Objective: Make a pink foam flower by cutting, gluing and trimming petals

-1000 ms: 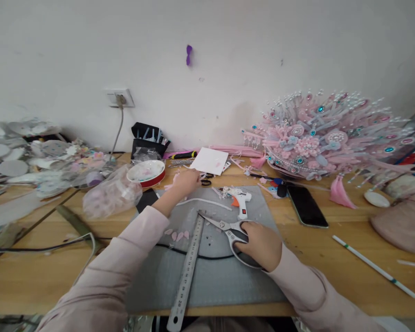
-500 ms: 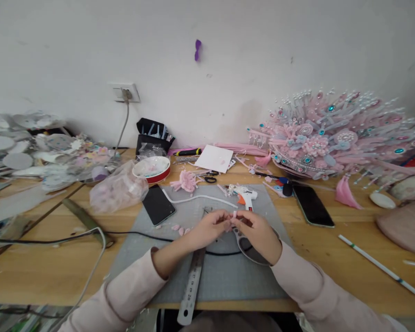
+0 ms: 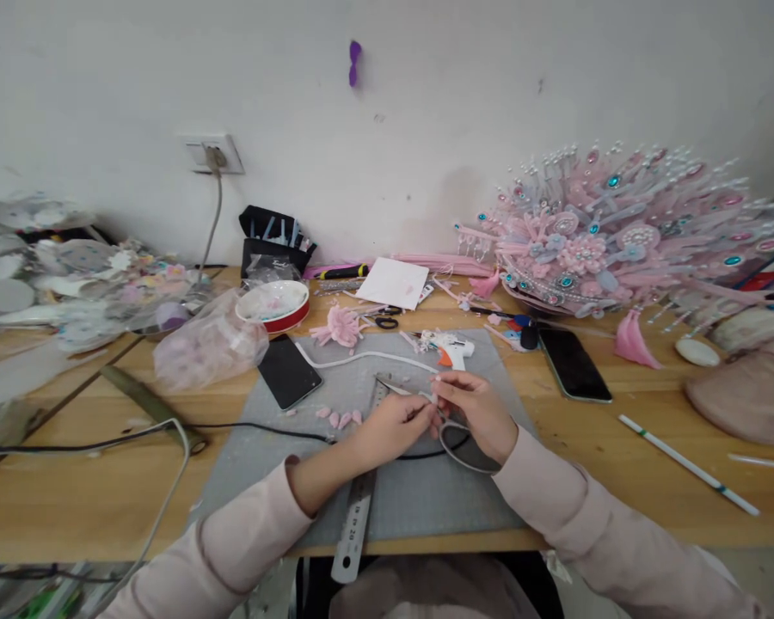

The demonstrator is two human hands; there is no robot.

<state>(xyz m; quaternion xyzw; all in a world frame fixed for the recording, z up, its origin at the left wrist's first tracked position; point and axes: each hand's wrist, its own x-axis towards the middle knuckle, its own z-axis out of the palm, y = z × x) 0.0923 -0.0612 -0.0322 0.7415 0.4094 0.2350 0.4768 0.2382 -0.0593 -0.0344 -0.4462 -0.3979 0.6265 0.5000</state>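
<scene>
Over the grey cutting mat (image 3: 245,490), my left hand (image 3: 390,430) has its thumb and fingers pinched together. My right hand (image 3: 477,408) is close beside it, with thumb and fingertips closed just above the left fingertips. What they hold is small and mostly hidden; a pale bit shows between them. Under the hands lie scissors (image 3: 455,445) with light handles, their blades pointing up and left. A steel ruler (image 3: 352,524) passes under my left wrist. Several small pink petal-like pieces (image 3: 335,419) lie left of my left hand.
A white glue gun (image 3: 457,348), pink fluffy flower (image 3: 339,327) and white cord (image 3: 354,357) lie beyond the hands. Phones rest left (image 3: 289,371) and right (image 3: 574,363). A red-rimmed bowl (image 3: 290,318) stands behind. A jewelled pink headdress (image 3: 593,249) fills the back right. A black cable (image 3: 258,428) crosses the mat.
The fingertips have drawn slightly apart, and the pale pink piece pinched between them is now mostly hidden. My right hand has risen a little relative to the left. The camera view has shifted slightly.
</scene>
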